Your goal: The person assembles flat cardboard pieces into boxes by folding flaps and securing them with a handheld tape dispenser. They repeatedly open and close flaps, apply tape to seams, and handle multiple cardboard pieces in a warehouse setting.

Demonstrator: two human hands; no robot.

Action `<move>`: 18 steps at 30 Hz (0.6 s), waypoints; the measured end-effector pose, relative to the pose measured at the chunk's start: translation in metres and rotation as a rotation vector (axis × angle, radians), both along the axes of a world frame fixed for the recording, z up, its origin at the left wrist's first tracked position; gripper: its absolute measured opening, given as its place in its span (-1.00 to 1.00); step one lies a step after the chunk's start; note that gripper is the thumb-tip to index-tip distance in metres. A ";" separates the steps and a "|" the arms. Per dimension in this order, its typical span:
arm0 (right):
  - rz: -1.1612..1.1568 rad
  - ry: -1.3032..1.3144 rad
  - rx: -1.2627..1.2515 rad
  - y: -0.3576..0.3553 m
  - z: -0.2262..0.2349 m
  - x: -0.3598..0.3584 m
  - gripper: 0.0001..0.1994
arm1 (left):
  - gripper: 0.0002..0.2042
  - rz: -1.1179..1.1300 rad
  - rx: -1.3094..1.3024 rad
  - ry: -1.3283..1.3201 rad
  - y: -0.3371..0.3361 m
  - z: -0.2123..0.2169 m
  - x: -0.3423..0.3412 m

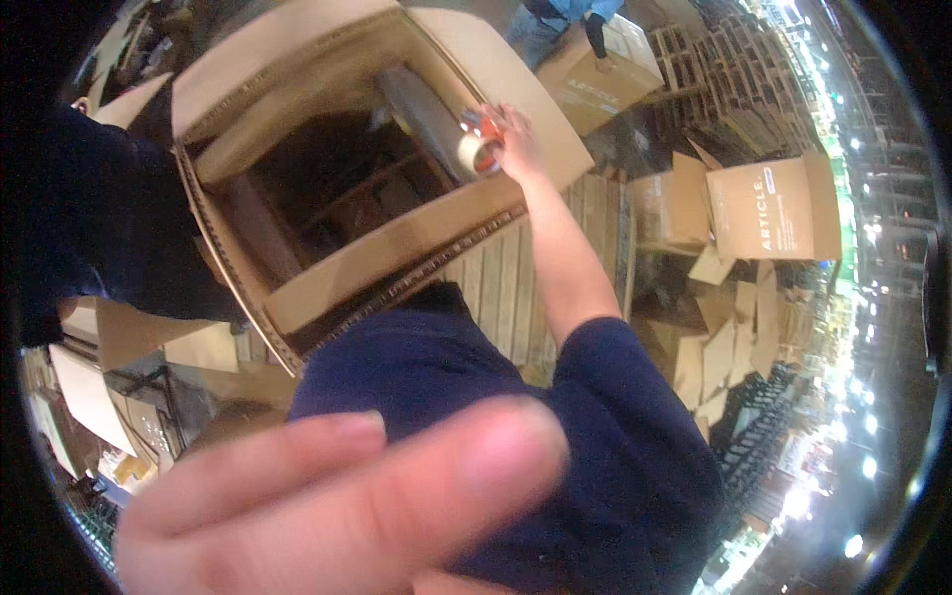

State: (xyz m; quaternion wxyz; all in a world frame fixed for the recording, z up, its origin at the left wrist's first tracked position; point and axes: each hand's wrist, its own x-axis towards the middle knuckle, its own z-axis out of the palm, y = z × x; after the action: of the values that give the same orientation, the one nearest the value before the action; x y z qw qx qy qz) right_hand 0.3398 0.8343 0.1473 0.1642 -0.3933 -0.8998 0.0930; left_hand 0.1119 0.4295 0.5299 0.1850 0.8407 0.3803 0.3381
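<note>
My right hand (514, 144) reaches forward over the right side of a large open cardboard box (397, 243). Its fingers are closed on a red tape dispenser (487, 129), whose pale tape roll shows below it. My left hand (337, 506) is very near the camera at the lower left, slightly blurred. Two of its fingers stretch out to the right, and I see nothing held in it; the rest of this hand is partly cut off. Inside the box lies a dark brown framed object (382, 188), with a dark padded-looking piece (426, 114) along the right side.
A person in dark clothing (109, 213) stands close by on the left. Another person's arm (595, 35) rests by a closed carton (600, 84) at the top. Stacked wooden pallets (739, 84), an open carton (773, 213) and loose cardboard (729, 347) are on the right. Wooden slats (496, 288) show below the box.
</note>
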 end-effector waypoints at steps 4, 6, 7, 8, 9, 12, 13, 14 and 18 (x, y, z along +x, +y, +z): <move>0.005 -0.070 0.032 0.008 0.005 -0.001 -0.04 | -0.48 -0.041 -0.045 0.025 0.000 0.002 -0.009; -0.016 -0.060 -0.024 0.002 0.004 -0.012 -0.02 | -0.48 -0.049 -0.093 0.043 0.006 0.006 -0.013; -0.017 -0.055 -0.054 -0.004 0.001 -0.021 -0.02 | -0.47 -0.049 -0.114 0.050 0.010 0.007 -0.014; -0.027 -0.070 -0.074 -0.008 -0.002 -0.014 -0.01 | -0.47 -0.059 -0.128 0.033 0.011 0.003 -0.013; -0.031 -0.085 -0.096 -0.007 -0.005 -0.012 -0.01 | -0.47 -0.067 -0.138 0.019 0.013 0.002 -0.014; 0.023 -0.010 -0.130 0.022 -0.007 0.000 0.00 | -0.45 -0.118 -0.103 -0.062 0.011 -0.003 -0.012; 0.049 -0.011 -0.164 0.030 -0.009 0.004 0.03 | -0.45 -0.148 -0.088 -0.101 0.009 -0.006 -0.009; 0.061 -0.037 -0.009 0.030 -0.014 0.003 0.02 | -0.44 -0.175 -0.095 -0.139 0.012 -0.009 -0.004; 0.074 -0.107 0.029 0.016 -0.017 -0.007 -0.06 | -0.43 -0.296 -0.147 -0.267 0.029 -0.026 0.026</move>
State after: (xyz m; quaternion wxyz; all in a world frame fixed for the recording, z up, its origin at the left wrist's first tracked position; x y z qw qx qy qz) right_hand 0.3324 0.8506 0.1307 0.1178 -0.3616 -0.9226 0.0648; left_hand 0.1381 0.4586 0.5041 0.3423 0.8193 0.2486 0.3870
